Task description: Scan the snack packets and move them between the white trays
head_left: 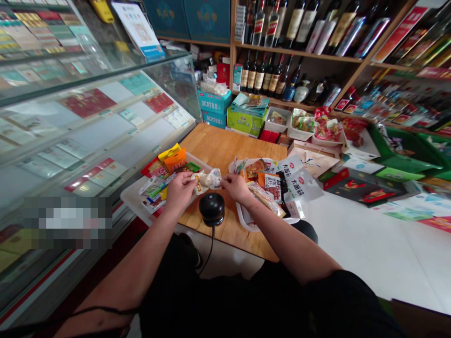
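My left hand point(181, 188) and my right hand point(235, 187) both pinch a small clear snack packet point(208, 180) between them, just above a black round scanner point(212, 209) that stands on the wooden table point(220, 145). Its cable hangs off the table's near edge. A white tray point(136, 201) of colourful snack packets lies by my left hand. A second white tray point(244, 218) heaped with snack bags sits under my right wrist.
A glass display counter point(88, 117) runs along the left. Teal and green boxes point(225, 112) and small white bins of snacks stand at the table's far end. Shelves of wine bottles point(282, 47) rise behind. Boxes and green crates lie on the right.
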`<state>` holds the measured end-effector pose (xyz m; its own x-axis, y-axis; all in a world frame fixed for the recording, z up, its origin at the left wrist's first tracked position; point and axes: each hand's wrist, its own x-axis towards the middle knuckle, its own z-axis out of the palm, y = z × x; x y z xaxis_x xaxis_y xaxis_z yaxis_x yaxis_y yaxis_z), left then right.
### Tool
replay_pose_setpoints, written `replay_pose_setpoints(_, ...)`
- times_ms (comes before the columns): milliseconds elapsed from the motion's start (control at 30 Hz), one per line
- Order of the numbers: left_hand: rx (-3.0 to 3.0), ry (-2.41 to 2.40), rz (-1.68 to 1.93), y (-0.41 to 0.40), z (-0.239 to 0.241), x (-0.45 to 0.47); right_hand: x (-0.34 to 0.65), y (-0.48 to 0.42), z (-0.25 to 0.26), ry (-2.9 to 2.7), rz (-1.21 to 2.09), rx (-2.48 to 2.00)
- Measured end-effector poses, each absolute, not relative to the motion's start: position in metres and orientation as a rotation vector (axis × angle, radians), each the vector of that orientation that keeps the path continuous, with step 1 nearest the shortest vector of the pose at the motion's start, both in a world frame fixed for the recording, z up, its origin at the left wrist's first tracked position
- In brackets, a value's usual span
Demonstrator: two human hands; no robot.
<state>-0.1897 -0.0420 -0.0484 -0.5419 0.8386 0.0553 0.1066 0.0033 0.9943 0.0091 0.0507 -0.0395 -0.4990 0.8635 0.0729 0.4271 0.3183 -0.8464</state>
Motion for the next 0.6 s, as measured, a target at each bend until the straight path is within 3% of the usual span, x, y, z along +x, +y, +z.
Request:
replay_pose_setpoints(400, 1.087, 1.599, 1.555, -0.028, -0.006, -0.145, 0.068, 0.030, -0.001, -1.922, 1.065, -1.118)
replay_pose_setpoints(600, 1.283, 1.664, 1.467, -0.014, 0.007, -0.123, 0.099, 0.047, 0.006, -1.912, 0.771, -1.116)
